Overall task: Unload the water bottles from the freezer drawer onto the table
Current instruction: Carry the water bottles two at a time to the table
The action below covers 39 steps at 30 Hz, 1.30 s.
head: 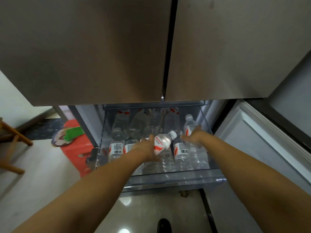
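While the left hand (148,148) grips one water bottle (164,142) above the freezer drawer (168,179) (cap pointing toward two o'clock), the right hand (193,136) curls onto another bottle (189,126) at its twelve o'clock, nearer that arm.

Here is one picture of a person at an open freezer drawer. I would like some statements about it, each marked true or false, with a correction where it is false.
1. The left hand grips a water bottle with a white cap. True.
2. The right hand hangs idle beside the drawer. False: it reaches into the freezer drawer and holds a second bottle.
3. The drawer is already emptied. False: many bottles lie in it.
4. The two upper fridge doors are shut. True.
5. A red box stands on the floor, left of the drawer. True.
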### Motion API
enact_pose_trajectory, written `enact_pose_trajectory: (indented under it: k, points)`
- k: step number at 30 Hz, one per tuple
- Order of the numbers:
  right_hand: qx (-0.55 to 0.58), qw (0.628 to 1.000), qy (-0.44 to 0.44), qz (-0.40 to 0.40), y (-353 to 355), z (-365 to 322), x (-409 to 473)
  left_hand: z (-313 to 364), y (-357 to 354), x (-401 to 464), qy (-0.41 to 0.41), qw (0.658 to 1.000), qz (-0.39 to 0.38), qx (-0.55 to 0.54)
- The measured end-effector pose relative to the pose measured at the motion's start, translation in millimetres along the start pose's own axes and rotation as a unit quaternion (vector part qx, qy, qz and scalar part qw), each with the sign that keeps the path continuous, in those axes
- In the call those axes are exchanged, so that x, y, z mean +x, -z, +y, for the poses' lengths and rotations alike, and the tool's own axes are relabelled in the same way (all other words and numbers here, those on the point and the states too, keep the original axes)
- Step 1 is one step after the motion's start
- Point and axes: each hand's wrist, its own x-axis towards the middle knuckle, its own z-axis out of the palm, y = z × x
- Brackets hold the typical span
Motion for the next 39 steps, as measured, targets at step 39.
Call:
enact_pose_trajectory:
  k: [39]
  points:
    - [0.559, 0.795, 0.056, 0.231, -28.1, 165.8, -193.5, 106.5, 11.9, -107.1, -0.239, 0.928, -0.086, -0.272]
